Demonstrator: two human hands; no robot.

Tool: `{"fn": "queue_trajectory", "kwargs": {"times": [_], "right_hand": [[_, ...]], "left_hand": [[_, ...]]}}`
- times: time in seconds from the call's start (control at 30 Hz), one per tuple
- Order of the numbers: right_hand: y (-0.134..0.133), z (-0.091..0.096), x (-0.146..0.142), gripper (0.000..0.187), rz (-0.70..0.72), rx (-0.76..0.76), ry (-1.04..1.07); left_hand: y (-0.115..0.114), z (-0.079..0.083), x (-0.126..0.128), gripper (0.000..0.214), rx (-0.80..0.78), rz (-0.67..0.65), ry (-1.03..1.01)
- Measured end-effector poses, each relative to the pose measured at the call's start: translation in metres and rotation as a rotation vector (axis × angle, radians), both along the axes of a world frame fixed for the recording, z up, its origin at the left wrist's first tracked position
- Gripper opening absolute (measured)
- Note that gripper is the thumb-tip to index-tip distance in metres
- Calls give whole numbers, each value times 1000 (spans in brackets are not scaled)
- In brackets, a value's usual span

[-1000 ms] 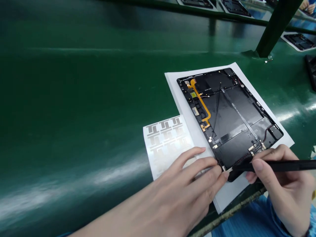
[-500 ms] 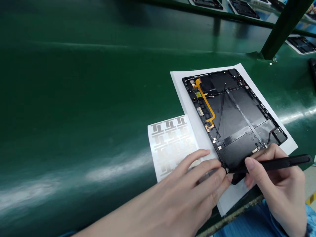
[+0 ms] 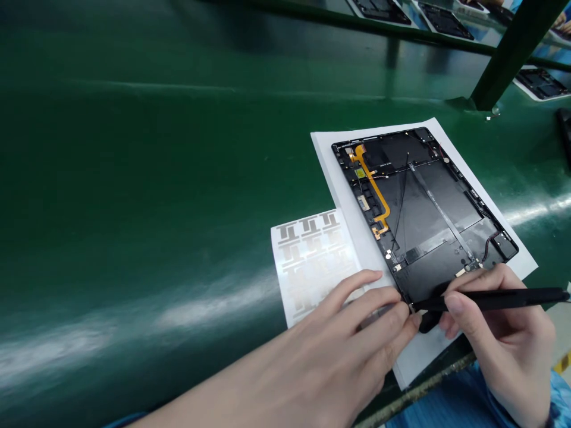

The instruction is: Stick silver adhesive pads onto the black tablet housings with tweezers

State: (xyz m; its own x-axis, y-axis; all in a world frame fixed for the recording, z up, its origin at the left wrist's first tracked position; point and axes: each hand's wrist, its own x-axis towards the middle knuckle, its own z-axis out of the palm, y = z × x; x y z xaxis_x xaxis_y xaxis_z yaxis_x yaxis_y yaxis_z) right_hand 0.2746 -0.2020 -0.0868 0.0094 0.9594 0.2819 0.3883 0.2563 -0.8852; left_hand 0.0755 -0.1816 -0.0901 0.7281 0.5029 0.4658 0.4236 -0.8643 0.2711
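Observation:
An opened black tablet housing lies tilted on white paper, with an orange flex cable along its left side. My left hand is at the housing's near left edge, its closed fingertips pressed on the rim by the corner; its thumb is mostly hidden. Pinched in my right hand are black tweezers, held nearly level. Their tip reaches the same corner, close to my left fingertips, beside a small metallic piece. Under and beside my left hand lies a white sheet of grey T-like stickers.
White paper sits under the housing on the green bench. A green post rises at the upper right. Beyond a green rail lie more tablet housings, and another housing is at the right. The bench's front edge is close.
The tweezers' rear end has dropped slightly and shifted right as my right hand turned a little. My left hand stays at the corner. The whole view has shifted slightly.

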Motion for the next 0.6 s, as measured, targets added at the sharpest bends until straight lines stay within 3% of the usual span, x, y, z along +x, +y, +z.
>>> {"fn": "queue_trajectory", "kwargs": {"times": [0.33, 0.6], "right_hand": [[4, 6, 0, 21, -11, 17, -46], [2, 3, 5, 22, 12, -53, -37]], "left_hand": [[-2, 2, -9, 27, -190, -10, -59], [1, -2, -13, 43, -141, 93, -14]]}}
